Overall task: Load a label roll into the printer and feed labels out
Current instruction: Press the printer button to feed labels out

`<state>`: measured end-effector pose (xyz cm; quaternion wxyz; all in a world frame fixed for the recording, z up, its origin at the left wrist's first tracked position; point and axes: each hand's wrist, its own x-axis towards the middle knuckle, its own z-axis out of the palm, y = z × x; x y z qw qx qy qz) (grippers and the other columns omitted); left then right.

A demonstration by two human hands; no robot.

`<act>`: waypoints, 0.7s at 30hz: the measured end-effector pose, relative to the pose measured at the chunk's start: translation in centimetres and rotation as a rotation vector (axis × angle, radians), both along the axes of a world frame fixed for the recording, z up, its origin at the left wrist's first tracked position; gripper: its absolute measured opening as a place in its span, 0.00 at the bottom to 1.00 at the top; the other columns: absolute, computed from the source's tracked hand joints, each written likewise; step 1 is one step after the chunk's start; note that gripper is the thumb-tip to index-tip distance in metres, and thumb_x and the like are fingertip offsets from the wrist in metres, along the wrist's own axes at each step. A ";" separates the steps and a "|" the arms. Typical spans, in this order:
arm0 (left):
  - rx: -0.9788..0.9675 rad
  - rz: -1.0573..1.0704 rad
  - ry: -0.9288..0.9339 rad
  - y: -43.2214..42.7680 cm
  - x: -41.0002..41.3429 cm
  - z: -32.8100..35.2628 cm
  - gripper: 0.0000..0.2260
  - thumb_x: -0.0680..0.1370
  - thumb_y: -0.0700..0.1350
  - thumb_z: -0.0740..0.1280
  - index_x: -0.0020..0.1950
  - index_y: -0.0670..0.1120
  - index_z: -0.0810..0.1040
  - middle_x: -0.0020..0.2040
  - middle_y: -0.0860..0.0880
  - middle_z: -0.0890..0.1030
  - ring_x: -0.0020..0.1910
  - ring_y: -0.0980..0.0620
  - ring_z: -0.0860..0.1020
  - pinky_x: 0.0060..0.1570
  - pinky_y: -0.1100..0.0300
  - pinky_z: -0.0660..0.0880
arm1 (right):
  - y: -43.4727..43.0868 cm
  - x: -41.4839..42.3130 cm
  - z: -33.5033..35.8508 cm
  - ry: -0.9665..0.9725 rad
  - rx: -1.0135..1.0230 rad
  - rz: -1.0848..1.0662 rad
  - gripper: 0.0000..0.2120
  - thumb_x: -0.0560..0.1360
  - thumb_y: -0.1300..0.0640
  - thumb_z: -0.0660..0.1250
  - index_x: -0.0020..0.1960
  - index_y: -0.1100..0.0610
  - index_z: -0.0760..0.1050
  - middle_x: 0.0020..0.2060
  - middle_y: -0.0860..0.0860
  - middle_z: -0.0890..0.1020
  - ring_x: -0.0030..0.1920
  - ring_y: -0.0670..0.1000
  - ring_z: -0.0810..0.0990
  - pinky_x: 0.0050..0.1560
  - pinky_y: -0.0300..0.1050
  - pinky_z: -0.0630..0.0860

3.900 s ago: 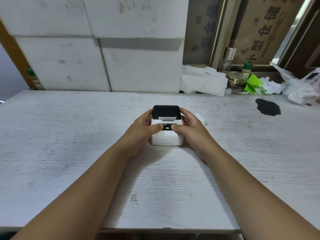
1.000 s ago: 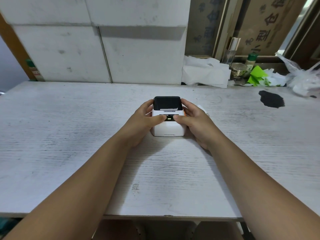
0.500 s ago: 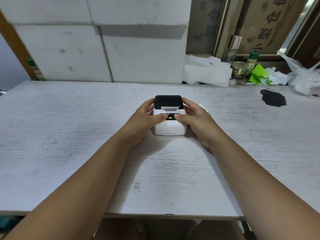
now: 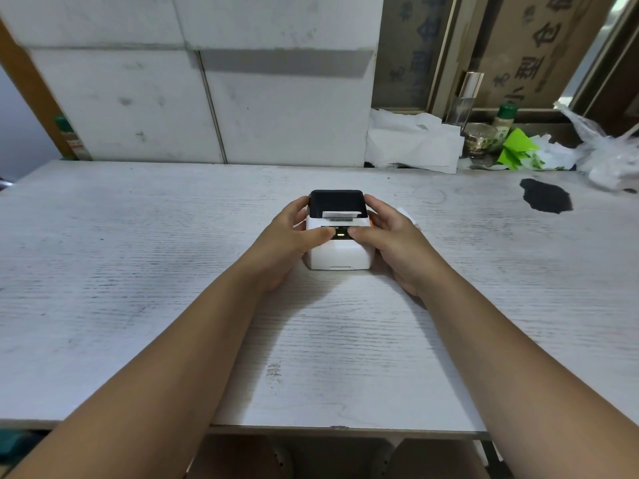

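A small white label printer (image 4: pixel 340 252) with a black lid stands in the middle of the white wooden table (image 4: pixel 138 271). A white label strip (image 4: pixel 340 214) sticks out of the slot below the lid. My left hand (image 4: pixel 290 236) grips the printer's left side, its thumb resting on the button panel. On the other side my right hand (image 4: pixel 390 236) clasps the printer, thumb on the panel beside a lit button (image 4: pixel 341 235). The label roll is hidden inside.
A dark stain (image 4: pixel 546 200) marks the table at the right. Crumpled white paper (image 4: pixel 415 143), a glass jar (image 4: pixel 479 138), a green-capped bottle (image 4: pixel 505 119), green paper (image 4: pixel 518 148) and plastic bags (image 4: pixel 605 153) crowd the back right. White foam boards (image 4: pixel 207 98) stand behind.
The white label strip now shows shorter at the slot than a second ago. Both hands stay on the printer with thumbs on the panel.
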<state>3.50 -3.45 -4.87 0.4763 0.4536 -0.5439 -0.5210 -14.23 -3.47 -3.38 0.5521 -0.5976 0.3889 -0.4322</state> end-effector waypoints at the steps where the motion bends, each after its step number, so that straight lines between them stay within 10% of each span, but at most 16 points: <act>1: -0.003 -0.002 -0.003 0.0 0.0 0.0 0.28 0.69 0.43 0.70 0.68 0.51 0.70 0.67 0.49 0.75 0.64 0.52 0.75 0.61 0.54 0.73 | 0.0 0.0 0.0 0.004 -0.003 0.000 0.20 0.73 0.64 0.66 0.53 0.38 0.76 0.53 0.42 0.83 0.56 0.45 0.81 0.59 0.44 0.75; 21: -0.012 0.004 -0.014 0.0 0.0 0.0 0.22 0.70 0.43 0.71 0.62 0.57 0.72 0.67 0.49 0.75 0.64 0.52 0.75 0.64 0.52 0.72 | -0.1 0.0 0.0 0.050 0.034 -0.026 0.23 0.68 0.61 0.67 0.57 0.39 0.75 0.55 0.45 0.83 0.57 0.47 0.81 0.64 0.50 0.74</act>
